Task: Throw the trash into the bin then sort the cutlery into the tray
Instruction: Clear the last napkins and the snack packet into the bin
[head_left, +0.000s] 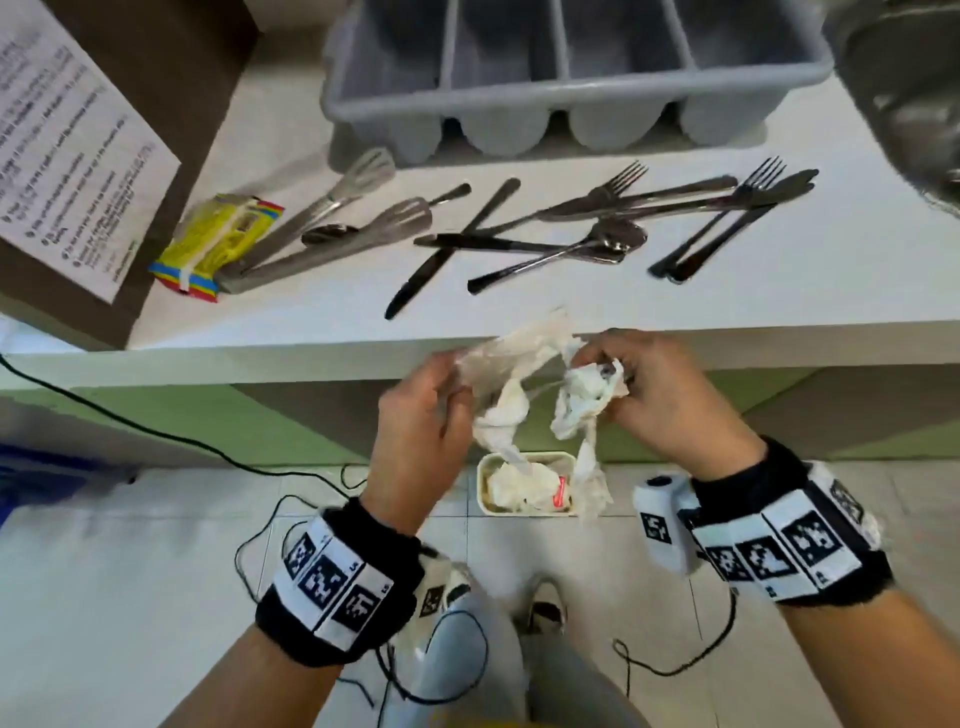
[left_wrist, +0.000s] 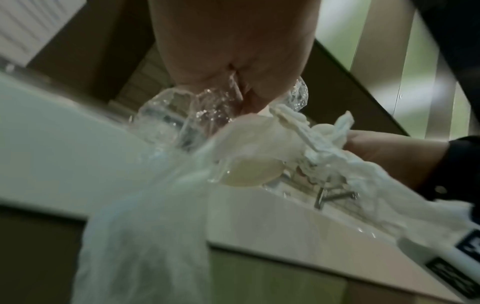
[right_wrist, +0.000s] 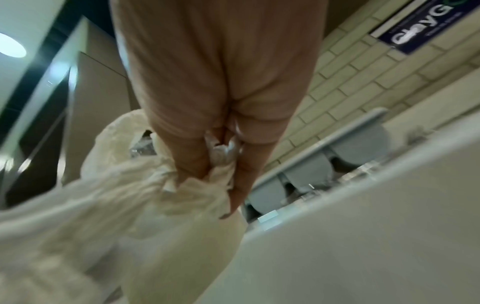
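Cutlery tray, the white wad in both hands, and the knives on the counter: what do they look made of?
Cutlery tray: grey moulded plastic, matte, with rounded compartment ends.
White wad: crumpled tissue paper, soft and torn, apparently with clear film, held by the left hand and right hand.
Knives: probably stainless steel, dark and glossy.

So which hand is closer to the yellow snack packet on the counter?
Left. The left hand is off the counter edge, nearer the yellow packet; the right hand is farther right.
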